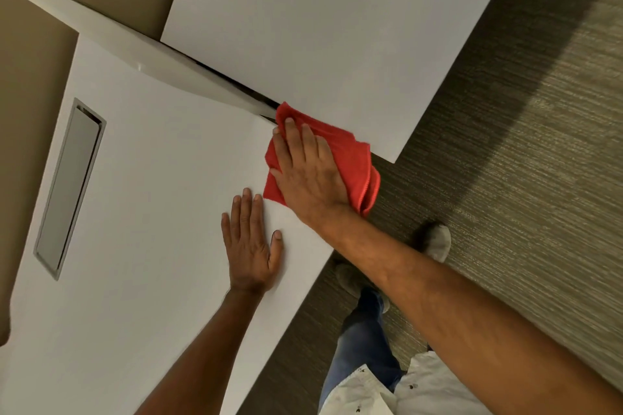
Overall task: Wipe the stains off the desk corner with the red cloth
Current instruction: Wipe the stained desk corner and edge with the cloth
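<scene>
My right hand (308, 171) lies flat on the red cloth (354, 158), pressing it onto the front corner of the white desk (151, 178), beside the divider's end. Part of the cloth hangs over the desk edge. My left hand (251, 242) rests palm down on the desk, fingers apart, just left of the cloth and holding nothing. I cannot make out any stains on the white surface around the cloth.
A white divider panel (141, 53) runs between this desk and a second white desk (320, 26) behind it. A grey recessed cable tray (69, 187) sits in the desk at left. Grey carpet (505, 161) and my feet (435, 241) are at right.
</scene>
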